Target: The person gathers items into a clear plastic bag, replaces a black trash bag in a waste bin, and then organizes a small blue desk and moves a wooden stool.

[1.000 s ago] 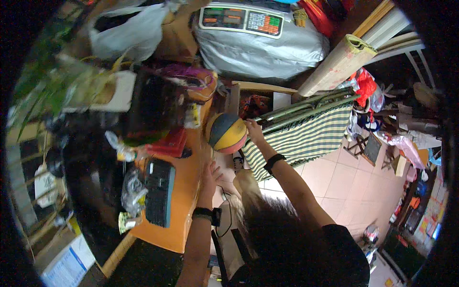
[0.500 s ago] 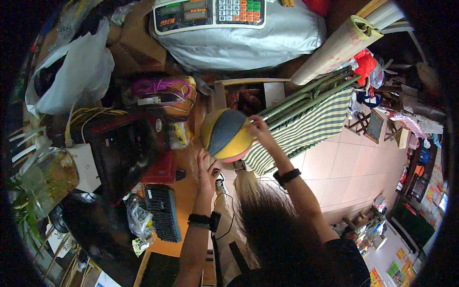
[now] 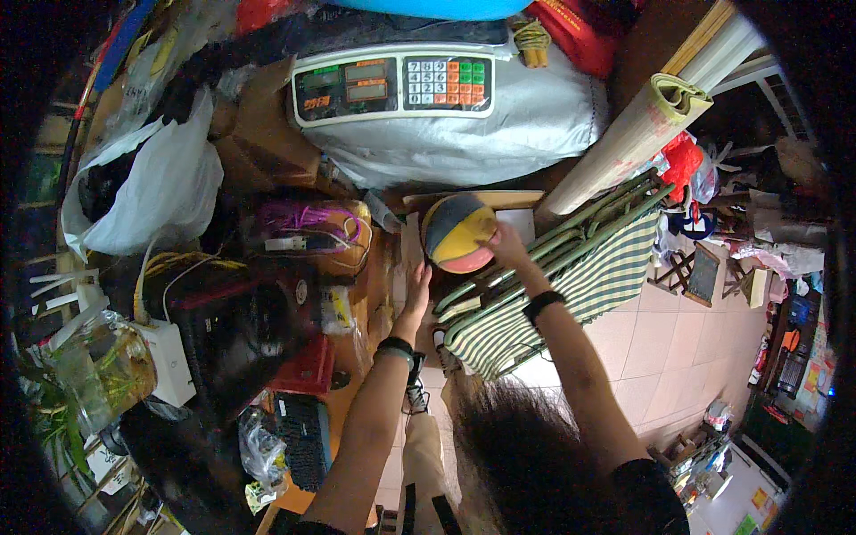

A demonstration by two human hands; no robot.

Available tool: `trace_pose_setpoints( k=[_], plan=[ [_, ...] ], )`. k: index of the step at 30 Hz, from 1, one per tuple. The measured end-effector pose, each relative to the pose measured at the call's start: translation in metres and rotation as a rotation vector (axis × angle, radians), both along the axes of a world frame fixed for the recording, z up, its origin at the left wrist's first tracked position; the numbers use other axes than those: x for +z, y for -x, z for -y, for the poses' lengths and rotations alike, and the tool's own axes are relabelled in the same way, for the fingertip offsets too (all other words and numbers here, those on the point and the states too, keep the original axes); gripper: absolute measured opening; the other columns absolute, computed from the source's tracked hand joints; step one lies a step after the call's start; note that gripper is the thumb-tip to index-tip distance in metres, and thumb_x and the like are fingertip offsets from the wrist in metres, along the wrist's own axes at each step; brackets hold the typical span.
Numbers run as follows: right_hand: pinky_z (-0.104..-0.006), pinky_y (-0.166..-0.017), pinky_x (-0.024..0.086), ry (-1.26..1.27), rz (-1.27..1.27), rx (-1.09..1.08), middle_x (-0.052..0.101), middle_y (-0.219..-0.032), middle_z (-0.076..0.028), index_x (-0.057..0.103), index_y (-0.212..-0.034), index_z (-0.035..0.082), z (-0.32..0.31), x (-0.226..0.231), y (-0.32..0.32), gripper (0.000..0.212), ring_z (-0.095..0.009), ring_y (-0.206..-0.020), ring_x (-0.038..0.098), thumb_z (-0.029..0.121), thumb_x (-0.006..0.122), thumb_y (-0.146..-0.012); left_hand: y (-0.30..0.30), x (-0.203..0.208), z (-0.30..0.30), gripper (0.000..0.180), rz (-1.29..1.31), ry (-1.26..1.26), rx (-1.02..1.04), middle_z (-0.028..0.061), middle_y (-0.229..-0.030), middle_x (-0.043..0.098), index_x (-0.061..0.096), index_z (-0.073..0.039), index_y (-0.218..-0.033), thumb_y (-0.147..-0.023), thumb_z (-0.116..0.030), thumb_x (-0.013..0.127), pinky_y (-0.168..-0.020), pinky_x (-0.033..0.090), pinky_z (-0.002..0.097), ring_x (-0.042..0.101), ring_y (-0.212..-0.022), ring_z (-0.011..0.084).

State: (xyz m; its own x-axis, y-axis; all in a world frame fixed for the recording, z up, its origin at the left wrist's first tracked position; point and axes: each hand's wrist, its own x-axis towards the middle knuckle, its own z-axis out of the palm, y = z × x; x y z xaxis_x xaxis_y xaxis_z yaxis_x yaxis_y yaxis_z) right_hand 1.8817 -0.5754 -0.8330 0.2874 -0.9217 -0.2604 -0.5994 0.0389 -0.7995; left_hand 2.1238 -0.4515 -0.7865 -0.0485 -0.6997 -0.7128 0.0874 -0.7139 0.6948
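A small basketball with yellow, dark grey and pink panels is held between my two hands over an open cardboard box. My left hand has its fingertips against the ball's lower left side. On the right side, my right hand grips it with the fingers bent over the surface. Beside my right arm leans a folded cot with green tubes and striped cloth. The inside of the box is mostly hidden by the ball.
A counting scale rests on a silver-covered bundle beyond the box. Rolled mats lean at the right. To the left, a desk holds a keyboard, a dark monitor and a wooden piece with purple cord.
Both hands have carried the basketball forward and slightly right, so it is over the box. The view has tilted, showing more beyond the scale.
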Motion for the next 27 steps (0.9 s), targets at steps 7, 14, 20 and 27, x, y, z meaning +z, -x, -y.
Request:
trace_pose_setpoints(
  k=[7, 14, 20, 27],
  plan=[
    [-0.0428, -0.083, 0.049, 0.264, -0.099, -0.218, 0.062, -0.108, -0.018, 0.061, -0.112, 0.009, -0.086, 0.037, -0.07, 0.05, -0.033, -0.1, 0.061, 0.027, 0.079, -0.07, -0.064, -0.03, -0.067, 0.041, 0.401, 0.316, -0.087, 0.0131, -0.107, 0.063, 0.061, 0.001, -0.106, -0.094, -0.038, 0.052, -0.091, 0.045, 0.0366, 0.058, -0.102, 0.0231],
    [-0.0314, -0.044, 0.035, -0.205, 0.122, -0.391, 0.052, -0.05, -0.001, 0.064, -0.064, 0.0, -0.17, 0.144, -0.063, 0.046, -0.009, -0.045, 0.043, 0.041, 0.069, -0.082, -0.022, 0.121, -0.116, 0.041, 0.043, 0.169, 0.128, 0.0052, -0.059, 0.052, 0.055, -0.004, -0.073, -0.098, -0.035, 0.047, -0.067, 0.052, 0.0339, 0.051, -0.046, 0.0168],
    [-0.0319, -0.053, 0.037, -0.752, 0.574, -0.645, 0.051, -0.064, 0.0, 0.066, -0.084, 0.004, -0.271, 0.186, -0.087, 0.032, -0.013, -0.056, 0.047, 0.036, 0.06, -0.089, 0.02, 0.229, -0.189, 0.034, 0.386, 0.656, -0.054, 0.0091, -0.081, 0.062, 0.058, 0.0, -0.084, -0.101, -0.023, 0.04, -0.077, 0.049, 0.0334, 0.062, -0.077, 0.0238],
    [-0.041, -0.082, 0.025, -1.055, 1.383, -0.269, 0.028, -0.106, -0.009, 0.037, -0.114, 0.005, -0.422, 0.327, -0.076, 0.058, -0.022, -0.096, 0.029, 0.055, 0.046, -0.086, 0.085, 0.315, -0.29, 0.058, 0.967, 1.676, -0.432, 0.023, -0.137, 0.045, 0.054, 0.001, -0.126, -0.097, -0.041, 0.025, -0.104, 0.034, 0.0538, 0.048, -0.124, 0.0355]
  ],
)
